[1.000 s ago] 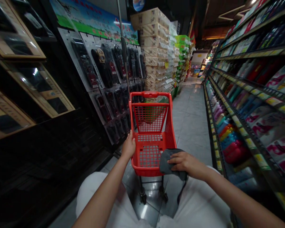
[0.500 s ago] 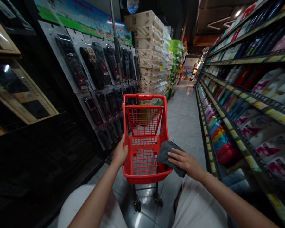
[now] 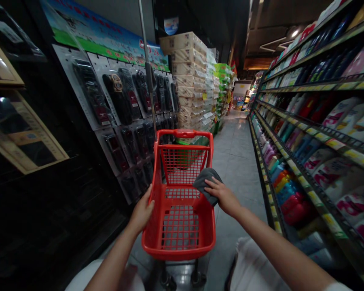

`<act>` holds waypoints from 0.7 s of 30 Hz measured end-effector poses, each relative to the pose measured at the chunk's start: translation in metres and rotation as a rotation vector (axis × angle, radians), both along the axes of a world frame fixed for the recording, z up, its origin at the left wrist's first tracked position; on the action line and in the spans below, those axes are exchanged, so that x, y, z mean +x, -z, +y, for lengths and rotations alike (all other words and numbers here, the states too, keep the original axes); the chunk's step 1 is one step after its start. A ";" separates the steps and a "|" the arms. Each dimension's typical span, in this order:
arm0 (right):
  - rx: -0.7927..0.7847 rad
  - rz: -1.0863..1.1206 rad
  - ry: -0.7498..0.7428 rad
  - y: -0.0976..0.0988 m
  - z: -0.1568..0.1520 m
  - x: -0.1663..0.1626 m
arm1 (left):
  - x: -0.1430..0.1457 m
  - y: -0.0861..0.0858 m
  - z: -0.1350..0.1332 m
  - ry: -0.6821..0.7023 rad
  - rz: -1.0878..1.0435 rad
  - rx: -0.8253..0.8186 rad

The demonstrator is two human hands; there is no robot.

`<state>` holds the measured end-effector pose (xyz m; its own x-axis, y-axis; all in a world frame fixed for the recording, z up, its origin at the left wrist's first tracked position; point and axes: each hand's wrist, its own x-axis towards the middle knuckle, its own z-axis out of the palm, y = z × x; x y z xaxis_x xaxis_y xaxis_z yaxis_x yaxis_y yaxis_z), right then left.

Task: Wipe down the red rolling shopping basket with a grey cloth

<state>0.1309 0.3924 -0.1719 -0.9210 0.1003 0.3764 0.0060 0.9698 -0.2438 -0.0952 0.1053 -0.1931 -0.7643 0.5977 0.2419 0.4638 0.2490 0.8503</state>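
Observation:
A small red plastic shopping cart (image 3: 182,254) with grid sides and floor stands on wheels in front of me. My left hand (image 3: 142,211) grips its left side wall, thumb on the inside and fingers hidden behind the wall. On the opposite side, my right hand (image 3: 223,194) holds a dark grey cloth (image 3: 208,182) over the top edge of the right wall. The fingers of that hand lie across the cloth, pressing it to the plastic. Inside the basket only the bare red grid shows.
Belts in packaging (image 3: 121,91) hang on a display at left, with framed boxes (image 3: 24,133) nearer me. Stacked cream packs (image 3: 189,72) rise behind the cart. A shelf (image 3: 291,117) of bottles runs along the right. Grey tiled floor (image 3: 236,149) stretches down the aisle.
My right hand has slid the cloth farther along the right wall, away from me. The cart now appears closer and lower in view. My left hand keeps its grip on the left wall.

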 end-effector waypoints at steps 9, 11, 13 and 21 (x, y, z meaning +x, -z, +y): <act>0.111 0.015 -0.071 -0.009 0.051 -0.022 | -0.022 -0.003 -0.006 0.069 -0.016 -0.009; 0.126 -0.023 0.014 -0.031 0.075 -0.048 | -0.023 -0.003 -0.005 0.077 -0.015 -0.016; 0.113 -0.023 0.102 -0.052 0.093 -0.070 | -0.026 -0.003 -0.005 0.077 -0.017 -0.023; 0.061 -0.003 0.157 -0.040 0.069 -0.072 | -0.045 -0.006 0.001 0.095 -0.014 -0.004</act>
